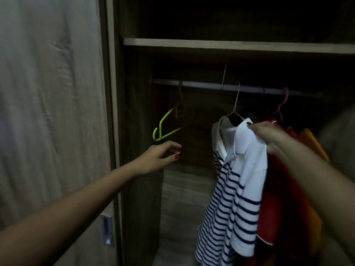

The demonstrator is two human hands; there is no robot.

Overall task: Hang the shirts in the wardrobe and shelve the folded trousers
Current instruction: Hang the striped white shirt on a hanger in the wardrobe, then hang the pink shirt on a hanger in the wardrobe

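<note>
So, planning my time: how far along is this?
Done: a red garment and an orange garment hang on the rail. In hand: the right hand grips the striped shirt by its collar, its wire hanger at the rail; the left hand reaches toward the empty green hanger. Left: folded trousers, none in view.

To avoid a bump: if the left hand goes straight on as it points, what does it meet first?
Probably the green hanger, just above the left hand; depth is unclear, so it may pass under it to the wardrobe's back wall.
</note>
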